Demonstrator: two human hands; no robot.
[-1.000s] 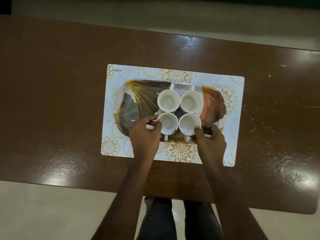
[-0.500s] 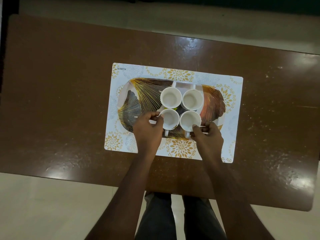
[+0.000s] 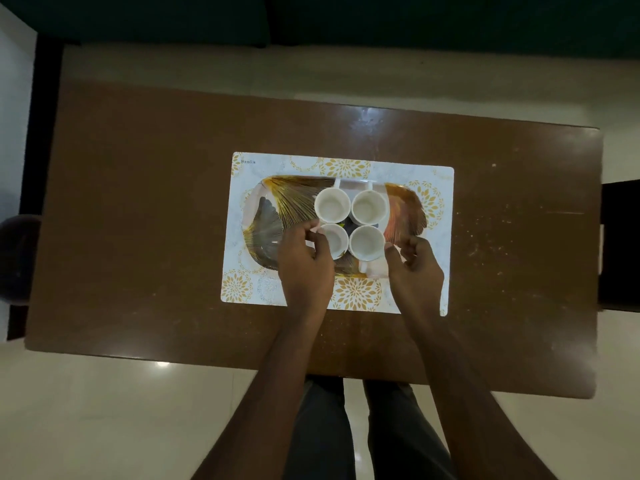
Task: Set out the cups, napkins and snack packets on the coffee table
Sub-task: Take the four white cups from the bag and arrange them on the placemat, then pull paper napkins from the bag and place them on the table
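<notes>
White near cups (image 3: 367, 242) sit between left hand (image 3: 304, 265) fingers (image 3: 320, 243) and right hand (image 3: 417, 271) fingers (image 3: 392, 253).

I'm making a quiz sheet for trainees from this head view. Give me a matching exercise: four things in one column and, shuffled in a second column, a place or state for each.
Things
1. tray
2. placemat
3. near left cup
4. far right cup

Places or states
a. lies straight on the brown coffee table
b. has the left hand at it, fingers on its rim
c. stands at the tray's far side, with no hand on it
d. rests on the placemat

Pairs: 1-d, 2-a, 3-b, 4-c
</notes>
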